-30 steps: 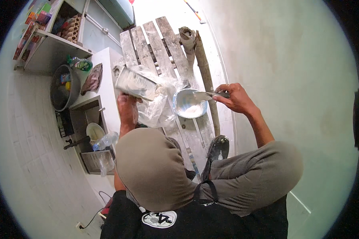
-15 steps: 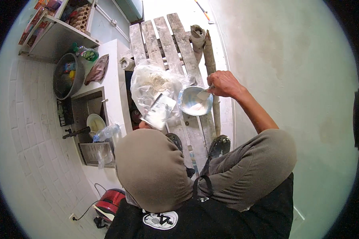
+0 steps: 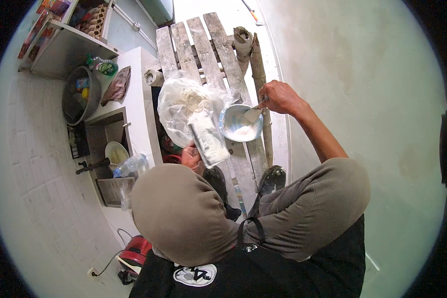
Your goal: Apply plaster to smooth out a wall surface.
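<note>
My left hand point(image 3: 191, 159) is closed on a flat rectangular metal trowel point(image 3: 209, 145), whose face carries a smear of white paste. The trowel is tilted beside a crumpled clear plastic bag point(image 3: 170, 111) holding off-white powder point(image 3: 193, 99). In my right hand point(image 3: 281, 97), a putty knife point(image 3: 254, 114) is gripped by its handle, its blade inside a blue-and-white bowl point(image 3: 224, 130). White paste point(image 3: 244, 132) lies in the bottom of that bowl. Both bag and bowl rest on a slatted wooden platform point(image 3: 214, 74).
Two upright round posts point(image 3: 242, 44) stand at the platform's right edge, near a pale wall point(image 3: 352, 89). On the left are a sink point(image 3: 111, 191), a plastic bottle point(image 3: 130, 165), a grey basin point(image 3: 70, 116) and a cloth point(image 3: 117, 87). A red appliance point(image 3: 135, 251) sits lower left.
My left hand has come into fuller view, and the trowel has turned and shifted right and down toward the bowl. The putty knife stays in the bowl. The whole view has shifted slightly.
</note>
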A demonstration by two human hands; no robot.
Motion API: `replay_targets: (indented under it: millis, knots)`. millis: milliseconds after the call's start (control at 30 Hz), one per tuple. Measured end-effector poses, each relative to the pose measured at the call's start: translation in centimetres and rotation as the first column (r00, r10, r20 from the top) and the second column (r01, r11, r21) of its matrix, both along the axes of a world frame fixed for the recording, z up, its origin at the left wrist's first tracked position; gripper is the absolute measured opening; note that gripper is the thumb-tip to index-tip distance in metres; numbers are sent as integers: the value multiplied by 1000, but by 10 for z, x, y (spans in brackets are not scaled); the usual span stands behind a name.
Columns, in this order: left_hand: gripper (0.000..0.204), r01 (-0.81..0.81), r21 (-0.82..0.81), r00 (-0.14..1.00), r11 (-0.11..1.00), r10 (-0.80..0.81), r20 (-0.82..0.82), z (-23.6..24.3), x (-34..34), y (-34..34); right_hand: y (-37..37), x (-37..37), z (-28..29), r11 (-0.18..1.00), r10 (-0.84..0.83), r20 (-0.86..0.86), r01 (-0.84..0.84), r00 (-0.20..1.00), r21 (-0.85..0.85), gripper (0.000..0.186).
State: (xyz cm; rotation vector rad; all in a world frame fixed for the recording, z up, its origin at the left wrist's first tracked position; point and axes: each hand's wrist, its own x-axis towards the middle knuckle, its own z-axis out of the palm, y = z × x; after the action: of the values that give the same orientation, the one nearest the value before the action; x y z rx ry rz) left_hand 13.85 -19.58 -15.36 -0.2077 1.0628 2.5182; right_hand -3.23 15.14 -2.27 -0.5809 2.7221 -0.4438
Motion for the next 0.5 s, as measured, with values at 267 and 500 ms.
replay_targets:
  millis: [267,500]
  knots:
    - [34,-70,80,979,994,53,195,-6,24,44,0,20,3,996,-52,142,42,989,74,28]
    - [37,-21,93,966,995,-4,258,1,23,58,9,28,-27,990,-96,174,113,980,-89,29]
